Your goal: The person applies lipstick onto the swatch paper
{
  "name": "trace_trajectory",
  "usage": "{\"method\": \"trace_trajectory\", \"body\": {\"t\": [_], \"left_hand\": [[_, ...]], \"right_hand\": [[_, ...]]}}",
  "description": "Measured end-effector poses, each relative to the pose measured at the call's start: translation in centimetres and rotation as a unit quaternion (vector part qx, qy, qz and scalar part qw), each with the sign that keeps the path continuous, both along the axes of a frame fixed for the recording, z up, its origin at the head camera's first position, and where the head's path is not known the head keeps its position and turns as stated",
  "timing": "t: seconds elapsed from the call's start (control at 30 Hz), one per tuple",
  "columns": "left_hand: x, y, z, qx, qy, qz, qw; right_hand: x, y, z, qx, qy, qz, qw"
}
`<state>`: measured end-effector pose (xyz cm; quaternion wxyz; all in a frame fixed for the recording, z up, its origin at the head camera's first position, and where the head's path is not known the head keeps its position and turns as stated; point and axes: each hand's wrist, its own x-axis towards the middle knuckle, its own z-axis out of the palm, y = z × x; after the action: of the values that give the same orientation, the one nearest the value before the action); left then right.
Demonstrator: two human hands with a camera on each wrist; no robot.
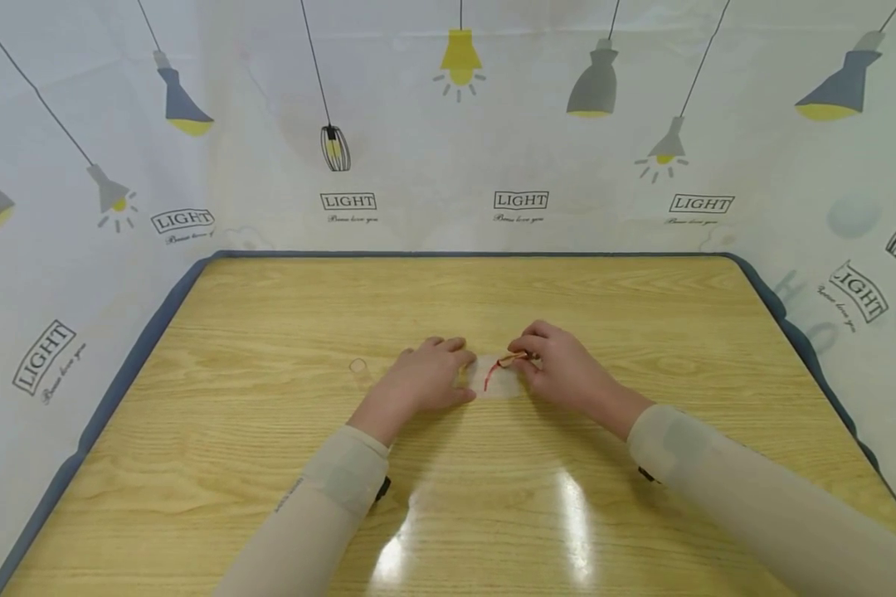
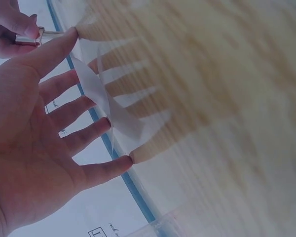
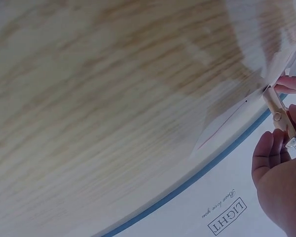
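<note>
My right hand (image 1: 567, 369) pinches a small, slender tan thing (image 1: 513, 359) between thumb and fingers. In the right wrist view this tan thing (image 3: 278, 111) shows a round metal spot and a shiny end; its exact kind is unclear. A thin red strand (image 1: 489, 377) runs from its tip over a small whitish, see-through sheet (image 1: 504, 385) on the table. My left hand (image 1: 429, 377) is spread palm down beside the sheet. In the left wrist view its straight fingertips touch the tabletop around the white sheet (image 2: 93, 86).
A thin brown loop (image 1: 357, 365) lies on the wood-grain table (image 1: 269, 497) left of my left hand. Blue edging (image 1: 463, 254) runs along the table's far side. Behind it hangs a white sheet printed with lamps (image 1: 433, 149).
</note>
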<state>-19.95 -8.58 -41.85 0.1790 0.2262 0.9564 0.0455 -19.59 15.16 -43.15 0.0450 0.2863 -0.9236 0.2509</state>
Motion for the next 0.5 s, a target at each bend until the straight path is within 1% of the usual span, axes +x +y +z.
{"method": "trace_trajectory", "body": {"t": [0.3, 0.5], "left_hand": [[0.16, -0.07, 0.12, 0.005, -0.001, 0.001, 1.0000], [0.10, -0.16, 0.03, 0.012, -0.001, 0.002, 0.9999]], "right_hand": [[0.04, -0.06, 0.00, -0.012, 0.002, -0.009, 0.9999], [0.11, 0.00, 0.36, -0.025, 0.002, -0.016, 0.9996]]}}
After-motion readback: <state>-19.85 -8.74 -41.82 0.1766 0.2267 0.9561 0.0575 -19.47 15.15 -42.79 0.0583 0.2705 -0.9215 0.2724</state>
